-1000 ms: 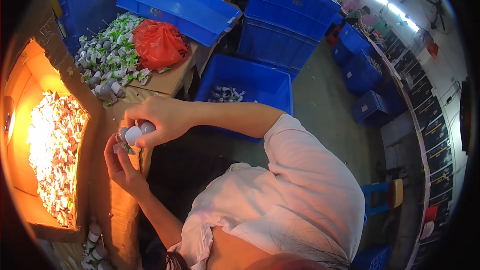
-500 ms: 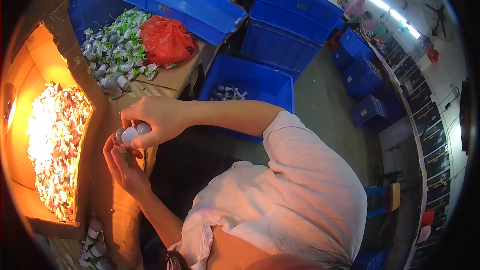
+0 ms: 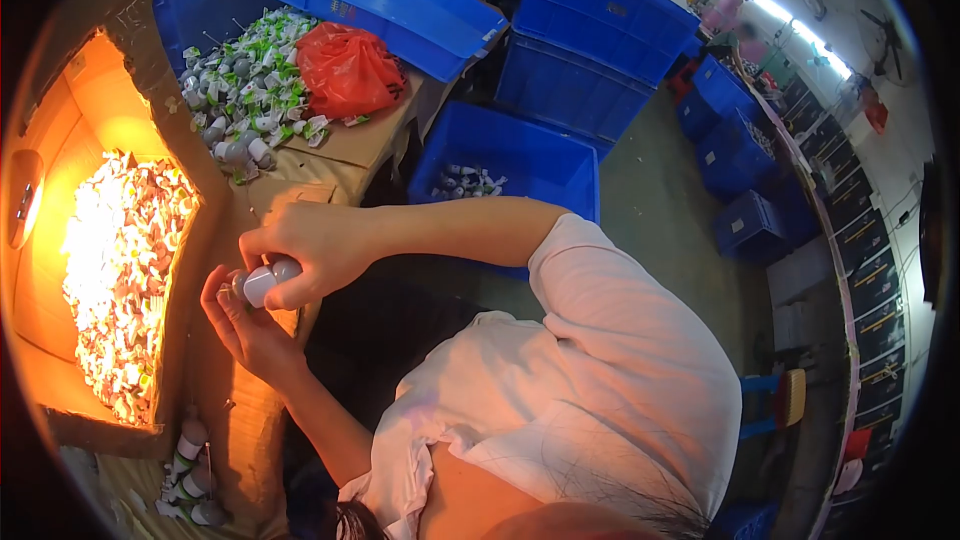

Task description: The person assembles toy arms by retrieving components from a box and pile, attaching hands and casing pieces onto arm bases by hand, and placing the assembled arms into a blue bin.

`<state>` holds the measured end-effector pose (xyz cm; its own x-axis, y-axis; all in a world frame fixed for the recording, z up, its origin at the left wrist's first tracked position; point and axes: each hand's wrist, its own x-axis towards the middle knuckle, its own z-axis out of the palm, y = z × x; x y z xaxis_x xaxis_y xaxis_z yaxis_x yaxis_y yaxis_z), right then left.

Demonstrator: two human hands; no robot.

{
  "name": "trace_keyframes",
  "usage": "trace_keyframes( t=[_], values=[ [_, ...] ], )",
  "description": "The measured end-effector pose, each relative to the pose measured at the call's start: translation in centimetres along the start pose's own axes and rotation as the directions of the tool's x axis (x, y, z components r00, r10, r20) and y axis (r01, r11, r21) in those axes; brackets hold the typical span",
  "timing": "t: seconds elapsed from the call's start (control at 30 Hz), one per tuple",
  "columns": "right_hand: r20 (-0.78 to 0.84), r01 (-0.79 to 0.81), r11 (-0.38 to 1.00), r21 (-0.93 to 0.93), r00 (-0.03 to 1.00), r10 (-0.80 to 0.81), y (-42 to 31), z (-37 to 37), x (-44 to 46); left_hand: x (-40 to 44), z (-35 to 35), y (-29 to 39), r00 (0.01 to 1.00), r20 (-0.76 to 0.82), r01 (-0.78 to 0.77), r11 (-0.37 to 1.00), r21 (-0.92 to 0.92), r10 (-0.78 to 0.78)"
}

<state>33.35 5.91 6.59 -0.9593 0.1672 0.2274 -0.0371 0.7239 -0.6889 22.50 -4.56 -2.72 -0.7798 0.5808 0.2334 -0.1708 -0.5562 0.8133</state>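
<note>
My right hand [image 3: 315, 250] is closed round grey-and-white bulb-shaped pieces [image 3: 262, 285], with rounded grey ends and a white middle showing between thumb and fingers. Just below it, my left hand [image 3: 250, 335] has its fingers curled at the far grey end. What lies inside the left fingers is mostly hidden. Beside both hands stands an open cardboard box [image 3: 182, 340], brightly lit inside, holding a heap of small white, brown and green pieces [image 3: 125, 280]. Similar grey-and-white pieces with green-and-white tags [image 3: 250, 80] are piled beyond my right hand.
A red plastic bag [image 3: 348, 70] lies against the tagged pile, near a shallow blue tray [image 3: 385, 5]. An open blue bin [image 3: 560, 175] holds several pieces. Stacked blue crates [image 3: 600, 15] stand behind it. More bulb-shaped pieces [image 3: 190, 470] lie below the cardboard box.
The view has shifted slightly. The pieces in my right hand have turned a little, and the left fingers have come up closer round their end. A green bit at the left palm no longer shows.
</note>
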Motion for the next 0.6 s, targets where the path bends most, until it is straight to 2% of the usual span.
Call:
trace_keyframes(
  t=[0.07, 0.1, 0.2, 0.23, 0.27, 0.33, 0.4, 0.47, 0.6],
  values=[
    [0.063, -0.041, 0.999, 0.012, 0.997, 0.041, -0.1, 0.7, 0.3, 0.1, -0.4, 0.3, 0.998, 0.037, -0.048, 0.991, -0.123, 0.053],
    [0.065, -0.044, 0.999, 0.024, 0.997, 0.043, 0.0, 1.1, 0.4, 0.1, -0.5, 0.4, 0.998, 0.034, -0.041, 0.993, -0.114, 0.046],
    [-0.027, 0.021, 0.997, 0.072, 0.999, -0.019, 0.4, 2.8, 1.1, 0.1, -0.6, 1.1, 0.999, -0.04, -0.047, 0.956, -0.289, 0.037],
    [-0.043, 0.033, 0.994, 0.106, 0.999, -0.029, 0.3, 3.1, 1.5, 0.3, -0.9, 1.0, 0.998, -0.015, -0.061, 0.941, -0.333, 0.059],
    [-0.03, 0.005, 0.993, 0.121, 1.0, -0.001, 0.4, 3.5, 1.8, 0.4, -1.5, 0.9, 0.996, -0.007, -0.083, 0.926, -0.367, 0.086],
    [-0.056, 0.05, 0.977, 0.208, 0.998, -0.039, 1.0, 5.0, 2.8, 0.4, -1.9, 1.3, 0.993, -0.032, -0.116, 0.915, -0.387, 0.112],
    [0.024, -0.03, 0.991, 0.128, 0.999, 0.027, 0.3, 5.1, 3.6, 0.1, -2.5, 2.1, 0.994, -0.093, -0.095, 0.901, -0.423, 0.061],
    [0.009, 0.083, 0.985, 0.153, 0.996, -0.086, 0.9, 6.5, 4.8, 0.1, -3.2, 2.8, 0.995, -0.077, -0.093, 0.844, -0.528, 0.061],
    [0.085, 0.144, 0.962, 0.233, 0.982, -0.168, 1.1, 8.8, 6.2, -0.4, -5.3, 3.1, 0.982, -0.089, -0.186, 0.814, -0.55, 0.165]
  ],
)
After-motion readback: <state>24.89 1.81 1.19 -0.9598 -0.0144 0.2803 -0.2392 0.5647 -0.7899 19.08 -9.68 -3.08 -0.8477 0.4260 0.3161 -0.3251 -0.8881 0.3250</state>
